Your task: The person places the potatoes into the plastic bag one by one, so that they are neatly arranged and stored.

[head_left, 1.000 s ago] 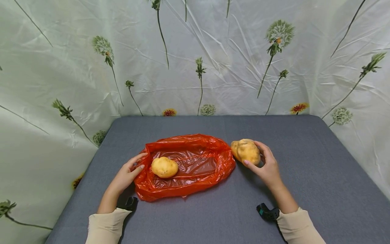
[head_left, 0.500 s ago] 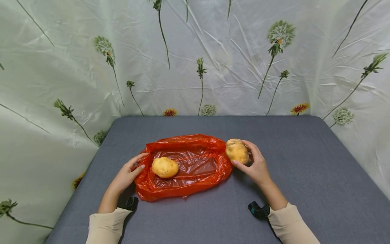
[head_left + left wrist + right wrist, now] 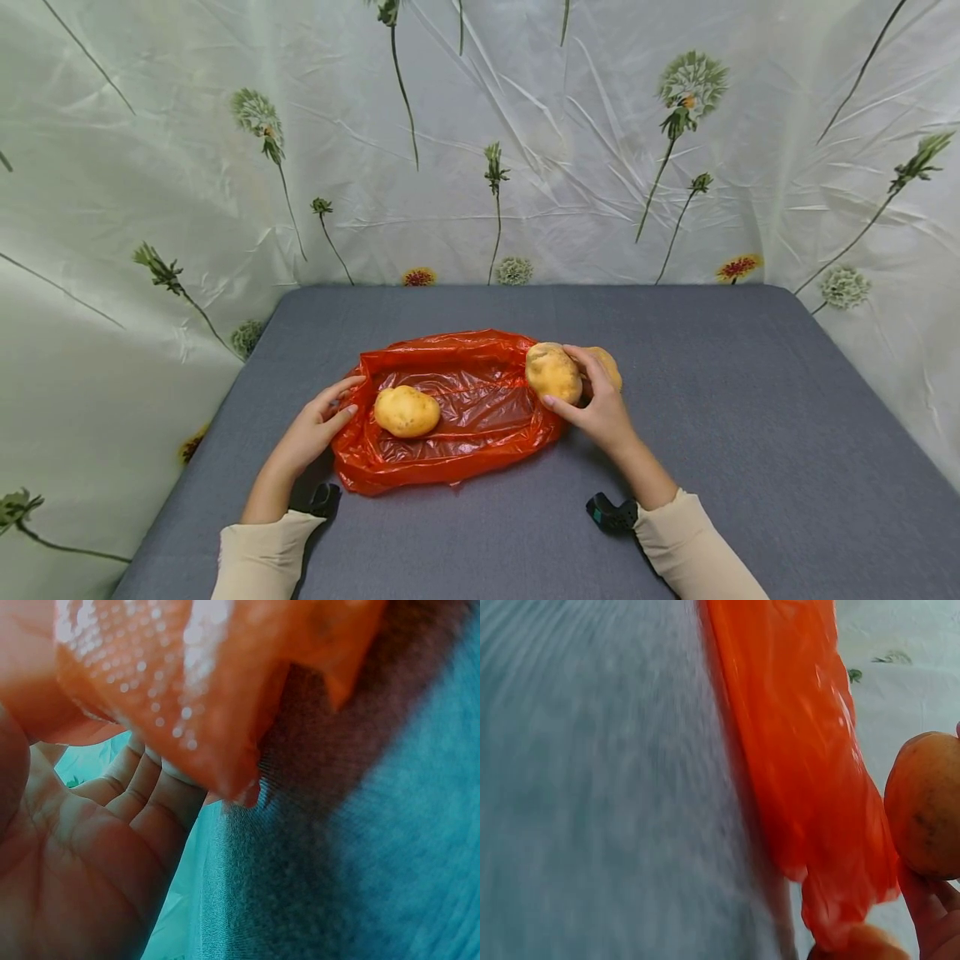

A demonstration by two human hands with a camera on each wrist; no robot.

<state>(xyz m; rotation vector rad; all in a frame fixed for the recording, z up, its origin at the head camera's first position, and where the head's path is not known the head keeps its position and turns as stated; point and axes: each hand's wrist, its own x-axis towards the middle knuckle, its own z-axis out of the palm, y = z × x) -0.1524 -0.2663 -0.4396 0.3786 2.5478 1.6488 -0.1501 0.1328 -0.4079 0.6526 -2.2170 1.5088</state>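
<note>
A red plastic bag (image 3: 480,467) lies spread with its mouth upward on the grey table, and one yellow potato (image 3: 407,412) rests inside it on the left. My left hand (image 3: 303,437) touches the bag's left rim with loosely extended fingers; in the left wrist view those fingers (image 3: 131,780) pass behind the bag (image 3: 172,697). My right hand (image 3: 603,417) grips a second potato (image 3: 553,372) over the bag's right rim. In the right wrist view that potato (image 3: 928,810) is beside the red film. Partly hidden behind the right hand is a third potato (image 3: 609,368).
The grey cloth-covered table (image 3: 750,433) extends on both sides of the bag. A pale curtain (image 3: 570,167) printed with dandelions stands behind it and at the sides. Black wrist straps (image 3: 611,512) sit near both cuffs.
My right hand has moved left with its potato, from beside the bag to over its right rim. Another potato now shows behind that hand. The left hand has stayed put.
</note>
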